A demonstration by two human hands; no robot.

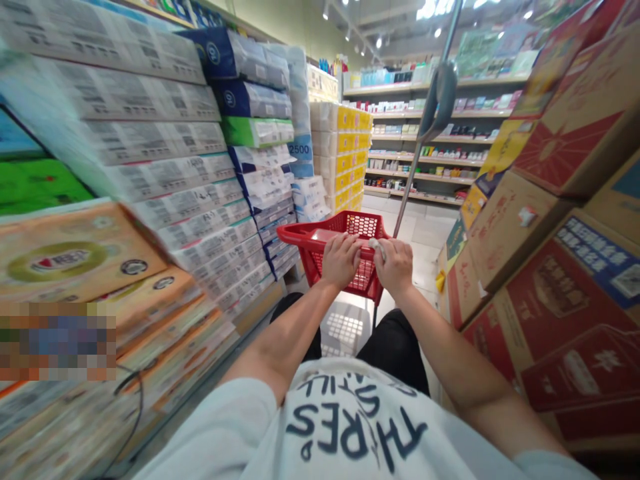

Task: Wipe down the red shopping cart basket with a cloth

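Observation:
A red plastic shopping basket [320, 241] stands in front of me in a store aisle, with a pale packet lying inside it. My left hand [341, 259] is closed over the basket's near rim. My right hand [396, 265] grips the same rim beside it and also pinches a small white thing [376, 245] that I cannot name. A grey metal pull handle [434, 110] rises from the basket's far right side up past the top of the view.
Stacked tissue and paper packs [165, 173] fill the shelves on the left. Red and brown cardboard cartons [550, 220] are piled on the right. Yellow boxes [350, 153] and far shelves [425, 127] close the aisle ahead; pale floor tiles [425, 227] run between.

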